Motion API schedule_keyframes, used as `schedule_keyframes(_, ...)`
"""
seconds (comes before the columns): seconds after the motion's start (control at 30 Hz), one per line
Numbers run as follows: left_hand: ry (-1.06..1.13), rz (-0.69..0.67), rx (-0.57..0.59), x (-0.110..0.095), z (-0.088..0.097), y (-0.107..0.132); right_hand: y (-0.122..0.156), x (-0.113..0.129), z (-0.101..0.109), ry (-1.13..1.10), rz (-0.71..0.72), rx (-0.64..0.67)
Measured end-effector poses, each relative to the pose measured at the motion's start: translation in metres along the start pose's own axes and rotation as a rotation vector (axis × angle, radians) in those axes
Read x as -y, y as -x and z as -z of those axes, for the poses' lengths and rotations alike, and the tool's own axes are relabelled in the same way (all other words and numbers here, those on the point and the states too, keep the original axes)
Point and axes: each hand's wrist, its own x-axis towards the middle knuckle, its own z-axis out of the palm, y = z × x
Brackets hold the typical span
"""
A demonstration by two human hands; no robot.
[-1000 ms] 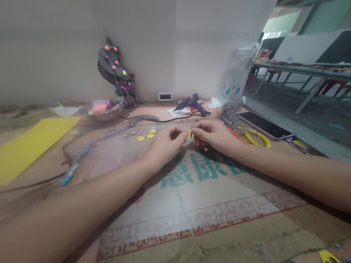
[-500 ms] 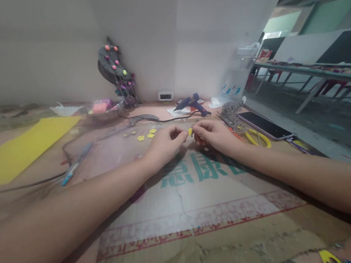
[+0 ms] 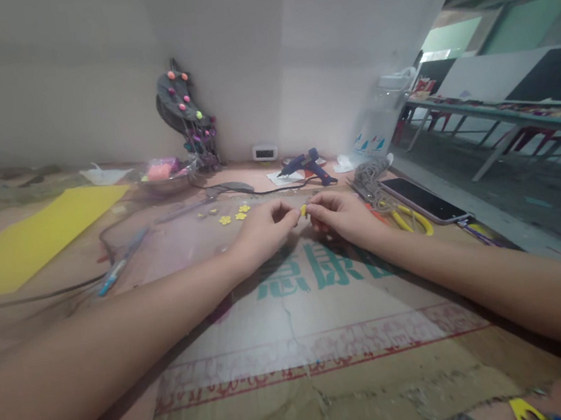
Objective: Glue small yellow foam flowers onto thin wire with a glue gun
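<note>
My left hand (image 3: 274, 229) and my right hand (image 3: 338, 213) meet over the middle of the cardboard-covered table. Between their fingertips is a small yellow flower piece (image 3: 304, 211), mostly covered by the fingers. Thumb and forefinger of each hand are pinched on it, from the left and from the right. Just left of my left hand lie several flat yellow flower cutouts (image 3: 225, 220) on the cardboard (image 3: 257, 328). Close to my right hand are yellow-handled scissors or pliers (image 3: 414, 222), whose kind I cannot tell, and a bundle of grey cord (image 3: 373, 179).
Behind the hands are a blue glue gun (image 3: 305, 164), a small digital clock (image 3: 265, 152) and a dark crescent ornament with beads (image 3: 179, 101). A phone (image 3: 424, 200) lies at the right edge. On the left are a yellow sheet (image 3: 32, 241), a blue pen (image 3: 121, 267) and a dark cable (image 3: 42, 296).
The right fingers have shifted slightly and closed more on the small yellow piece. Both arms otherwise hold nearly the same place, and the things on the table have not moved.
</note>
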Motion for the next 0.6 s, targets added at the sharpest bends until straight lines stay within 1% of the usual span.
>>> schedule_keyframes(0.2,-0.012,-0.010,-0.007,0.0001,-0.0002,0.0001,0.0014,0.0019,0.0010,0.032,0.025,-0.024)
schedule_keyframes(0.43,-0.005,-0.005,0.005,0.0012,-0.0004,-0.0005,-0.0004,-0.0004,-0.0006,-0.005,0.008,0.005)
schedule_keyframes(0.6,-0.016,0.003,-0.005,-0.0014,0.0000,0.0001,0.0010,0.0027,-0.0002,0.029,0.029,-0.022)
